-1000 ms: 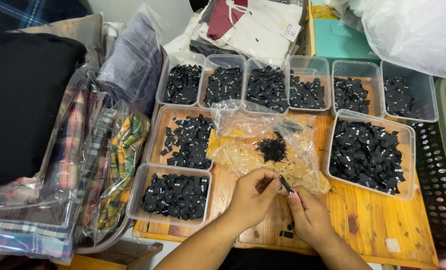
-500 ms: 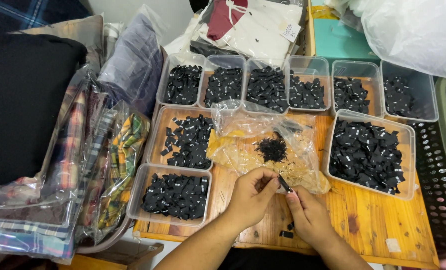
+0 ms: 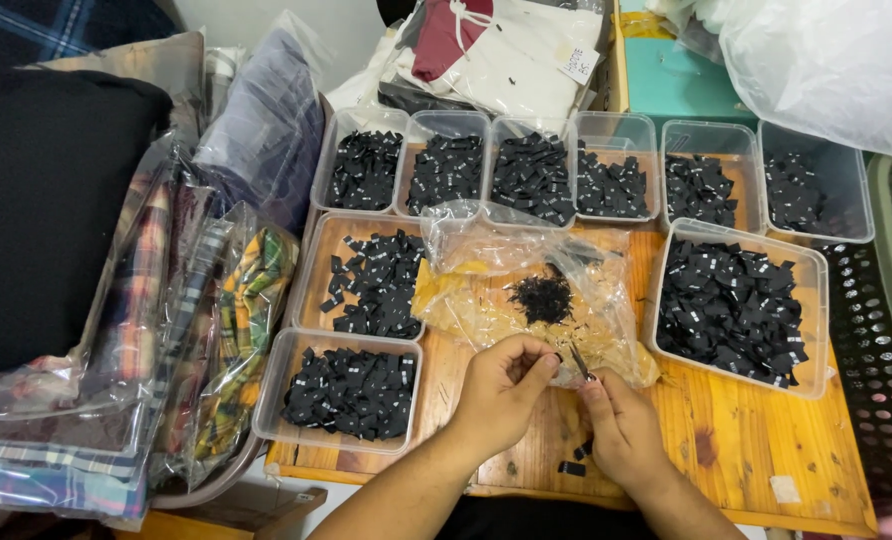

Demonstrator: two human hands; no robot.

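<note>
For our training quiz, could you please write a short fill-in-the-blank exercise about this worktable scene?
1. The clear plastic tubs hold small fabric tags coloured ____.
2. The right hand pinches small metal ____.
3. The crumpled clear plastic bag lies on a table made of ____.
4. The back row holds ____ tubs.

Missing words: black; scissors; wood; six

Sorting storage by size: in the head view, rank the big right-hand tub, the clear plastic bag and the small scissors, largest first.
1. Clear plastic bag and big right-hand tub: too alike to rank.
2. Small scissors, in the right hand.
</note>
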